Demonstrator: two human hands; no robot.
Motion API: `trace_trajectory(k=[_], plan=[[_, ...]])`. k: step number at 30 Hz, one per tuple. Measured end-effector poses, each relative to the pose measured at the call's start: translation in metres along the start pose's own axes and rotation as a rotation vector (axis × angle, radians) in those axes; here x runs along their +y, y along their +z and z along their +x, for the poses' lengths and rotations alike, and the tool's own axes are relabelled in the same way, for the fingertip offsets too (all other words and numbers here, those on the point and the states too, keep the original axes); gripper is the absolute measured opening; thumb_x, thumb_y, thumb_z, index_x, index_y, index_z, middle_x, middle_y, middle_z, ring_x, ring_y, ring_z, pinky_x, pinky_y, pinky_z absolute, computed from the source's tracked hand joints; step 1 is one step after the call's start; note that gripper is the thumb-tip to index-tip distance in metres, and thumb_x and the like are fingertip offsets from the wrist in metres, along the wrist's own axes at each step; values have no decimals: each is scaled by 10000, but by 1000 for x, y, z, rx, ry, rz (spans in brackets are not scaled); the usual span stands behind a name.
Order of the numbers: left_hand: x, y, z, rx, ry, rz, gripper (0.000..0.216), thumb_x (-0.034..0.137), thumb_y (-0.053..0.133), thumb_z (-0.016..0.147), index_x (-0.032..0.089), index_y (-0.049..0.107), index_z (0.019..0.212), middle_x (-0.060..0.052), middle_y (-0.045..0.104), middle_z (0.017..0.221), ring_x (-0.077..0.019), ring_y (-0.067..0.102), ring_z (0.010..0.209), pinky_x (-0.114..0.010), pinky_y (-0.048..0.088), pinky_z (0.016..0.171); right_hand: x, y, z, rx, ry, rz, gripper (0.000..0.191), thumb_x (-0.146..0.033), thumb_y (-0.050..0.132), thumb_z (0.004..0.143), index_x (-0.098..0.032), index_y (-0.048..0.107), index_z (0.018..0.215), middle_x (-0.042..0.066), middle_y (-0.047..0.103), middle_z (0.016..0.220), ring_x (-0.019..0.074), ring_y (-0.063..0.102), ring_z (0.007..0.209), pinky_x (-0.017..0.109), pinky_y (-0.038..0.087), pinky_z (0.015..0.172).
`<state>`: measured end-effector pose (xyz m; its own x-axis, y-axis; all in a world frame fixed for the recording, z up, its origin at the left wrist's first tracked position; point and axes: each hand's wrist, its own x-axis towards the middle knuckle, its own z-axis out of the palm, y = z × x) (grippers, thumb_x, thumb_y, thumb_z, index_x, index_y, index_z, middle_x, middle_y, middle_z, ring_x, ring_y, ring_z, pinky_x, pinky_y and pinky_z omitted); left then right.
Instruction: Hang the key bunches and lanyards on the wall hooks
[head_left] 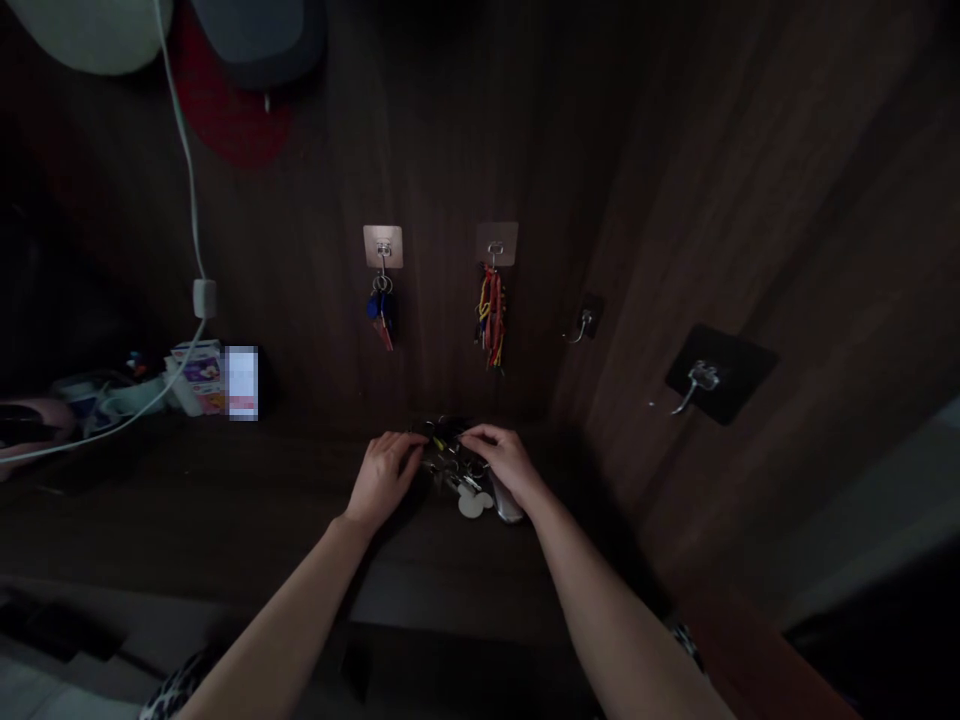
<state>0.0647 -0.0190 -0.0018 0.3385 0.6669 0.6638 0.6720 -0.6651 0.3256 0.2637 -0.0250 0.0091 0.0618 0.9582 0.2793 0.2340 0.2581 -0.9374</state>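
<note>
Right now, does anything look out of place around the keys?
The bunch of keys lying on the dark wood surface between the left hand and right hand stands out: other keys hang from a wall hook, while two black-plated hooks to the right hang empty.

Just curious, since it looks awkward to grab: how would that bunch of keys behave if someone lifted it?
The bunch of keys would probably sag and swing rather than stay stiff, as it seems to be loose pieces on rings. It likely feels heavy for its size if mostly metal. The white mouse-shaped fob would probably dangle and might snag.
</note>
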Motion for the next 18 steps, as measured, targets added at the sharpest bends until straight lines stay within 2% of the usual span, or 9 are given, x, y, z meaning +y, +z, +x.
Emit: trace_trajectory(k=[7, 14, 18], plan=[[12, 2, 2, 14, 38, -17, 176, 307, 456, 877, 214, 590, 942, -22, 656, 880, -175, 570, 844, -315, 396, 748, -11, 15, -7, -69, -6, 98, 201, -367, 641, 674, -174, 683, 714, -12, 622, 615, 130, 548, 618, 248, 398, 609], [10, 3, 1, 29, 5, -45, 185, 330, 455, 873, 205, 586, 834, -15, 648, 810, -171, 580, 810, -313, 396, 741, -10, 22, -8, -117, -44, 99, 194, -356, 632, 694, -173, 679, 736, -8, 643, 670, 133, 562, 655, 252, 411, 642], [9, 4, 1, 75, -90, -137, 193, 341, 467, 861, 206, 590, 797, -3, 642, 781, -154, 578, 776, -293, 413, 739, -8, 24, -9, -110, -41, 139, 228, -367, 595, 733, -191, 665, 859, 4, 666, 777, 146, 591, 753, 268, 428, 707]])
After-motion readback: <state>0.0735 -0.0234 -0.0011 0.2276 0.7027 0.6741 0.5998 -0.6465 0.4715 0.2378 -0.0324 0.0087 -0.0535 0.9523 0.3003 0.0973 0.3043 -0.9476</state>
